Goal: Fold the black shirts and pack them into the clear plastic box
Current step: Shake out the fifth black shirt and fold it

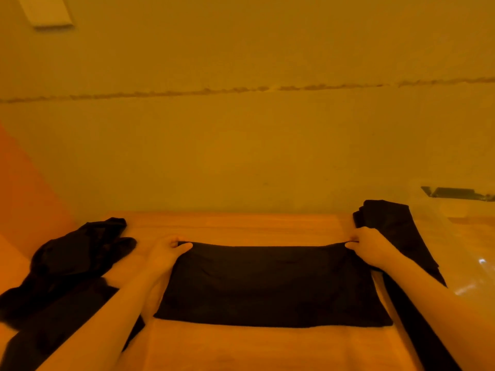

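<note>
Grip: left hand [163, 251] and right hand [369, 246] each pinch a far corner of the shirt [267, 285]
Shirt: soft black rectangle, flat on the smooth wooden table [241, 226]
Pile [67, 263]: crumpled black cloth, left
Box [466, 236]: clear glossy plastic, right

Plain yellowish wall [241, 145] under dim amber light, rough horizontal seam [203, 91] across it; pale wooden table [235, 226] against wall.

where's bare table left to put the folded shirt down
Free: the strip of table between the shirt being folded and the wall, and the near strip below it. Crowded: crumpled shirts at left, another black garment and the clear box at right.
</note>
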